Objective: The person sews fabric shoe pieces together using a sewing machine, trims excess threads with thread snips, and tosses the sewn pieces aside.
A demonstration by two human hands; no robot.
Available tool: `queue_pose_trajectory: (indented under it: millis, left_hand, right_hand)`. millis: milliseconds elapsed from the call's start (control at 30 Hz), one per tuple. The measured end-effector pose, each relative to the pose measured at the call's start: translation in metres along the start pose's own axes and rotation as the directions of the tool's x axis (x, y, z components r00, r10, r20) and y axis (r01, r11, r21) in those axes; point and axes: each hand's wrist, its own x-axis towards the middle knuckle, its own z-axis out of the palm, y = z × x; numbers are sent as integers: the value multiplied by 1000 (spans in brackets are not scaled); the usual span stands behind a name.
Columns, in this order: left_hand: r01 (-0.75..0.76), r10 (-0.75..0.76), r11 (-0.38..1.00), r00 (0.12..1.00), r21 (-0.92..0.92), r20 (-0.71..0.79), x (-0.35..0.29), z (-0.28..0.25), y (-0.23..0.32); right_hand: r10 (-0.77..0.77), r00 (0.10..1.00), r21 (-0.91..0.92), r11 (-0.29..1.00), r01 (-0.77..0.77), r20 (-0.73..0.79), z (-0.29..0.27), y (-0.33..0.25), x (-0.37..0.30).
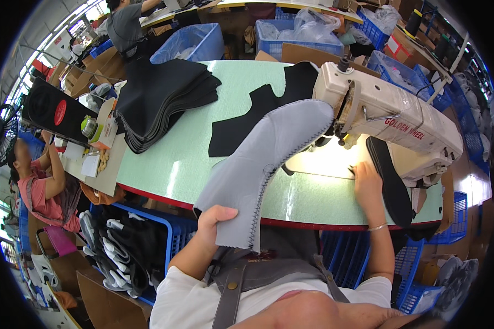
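In the head view, the left hand (211,222) is gripping the lower end of a grey cloth piece (241,175), thumb on top, at the near edge of the bench (153,170); the cloth is slanting toward the sewing machine (389,107). The right hand (366,183) is reaching over that edge, fingers bending; whether they are holding anything, I cannot tell.

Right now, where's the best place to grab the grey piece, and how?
Probably the grey piece is best gripped by its lower end, from the lower left, where the left hand holds it, thumb on top. That end looks flat and is nearest the person; the zigzag-stitched edge runs along the right, and the rounded far end appears beside the sewing machine.
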Motion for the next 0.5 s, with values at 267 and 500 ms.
queue_pose_trajectory:
  millis: [267,500]
  left_hand:
    - [-48,67,975,994,215,-81,-2,12,-11]
    - [-4,9,963,1000,270,-15,-8,8,-16]
  right_hand:
    - [33,998,791,609,-56,45,-81,-130,13]
    - [-70,936,757,568,322,-345,-68,-150,30]
